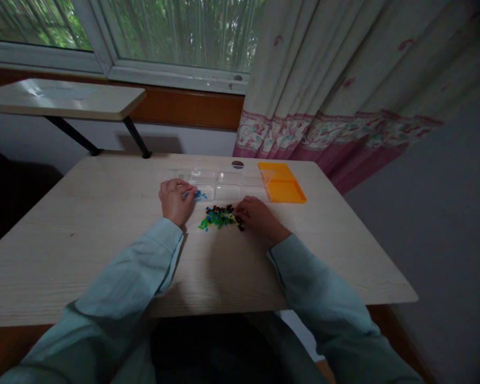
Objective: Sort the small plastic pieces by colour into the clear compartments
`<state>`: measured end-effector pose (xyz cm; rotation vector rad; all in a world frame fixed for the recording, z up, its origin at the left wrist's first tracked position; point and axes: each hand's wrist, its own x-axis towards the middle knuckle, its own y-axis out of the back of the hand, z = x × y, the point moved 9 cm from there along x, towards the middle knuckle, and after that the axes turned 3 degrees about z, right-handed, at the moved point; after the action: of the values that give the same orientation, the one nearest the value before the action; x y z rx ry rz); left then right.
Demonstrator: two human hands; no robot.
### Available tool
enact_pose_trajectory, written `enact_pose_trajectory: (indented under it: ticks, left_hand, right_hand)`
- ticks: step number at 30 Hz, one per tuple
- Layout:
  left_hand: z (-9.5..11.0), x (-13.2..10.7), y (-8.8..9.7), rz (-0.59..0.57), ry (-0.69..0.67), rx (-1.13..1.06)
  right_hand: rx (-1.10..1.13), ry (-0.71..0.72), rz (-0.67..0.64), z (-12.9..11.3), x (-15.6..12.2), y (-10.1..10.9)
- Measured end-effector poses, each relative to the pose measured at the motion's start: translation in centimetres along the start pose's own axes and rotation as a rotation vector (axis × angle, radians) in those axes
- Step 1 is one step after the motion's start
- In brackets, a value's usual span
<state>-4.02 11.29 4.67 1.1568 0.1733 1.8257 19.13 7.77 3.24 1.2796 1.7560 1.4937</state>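
A heap of small plastic pieces, dark brown, green, blue and yellow, lies on the table. My right hand rests at the heap's right edge, its fingertips closed together among the pieces. Whatever is in that pinch is too small to tell. Behind the heap sits a clear plastic compartment tray. Several blue pieces lie in its front left compartment. My left hand is over that compartment's left side, fingers curled and thumb against them. Anything between them cannot be made out.
An orange plastic tray touches the clear tray's right end. At the back left, a raised shelf stands on black legs. A round hole is near the table's back edge. A curtain hangs behind the right side.
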Motion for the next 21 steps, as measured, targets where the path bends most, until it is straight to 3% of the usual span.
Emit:
enact_pose_trajectory:
  ticks: [7, 13, 17, 21]
  left_hand:
    - [0.8, 0.1, 0.5, 0.01, -0.028, -0.058]
    - [3.3, -0.3, 0.2, -0.071, -0.193, -0.115]
    - [4.2, -0.6, 0.0, -0.095, -0.244, -0.138]
    - [4.4, -0.6, -0.1, -0.121, -0.242, -0.144]
  right_hand:
    - [0.021, -0.027, 0.022, 0.0, 0.0, 0.2]
    - [0.079, -0.091, 0.109, 0.4, 0.0, 1.1]
    - [0.299, -0.189, 0.252, 1.2, -0.3, 2.2]
    - [0.648, -0.284, 0.322, 2.6, -0.4, 1.6]
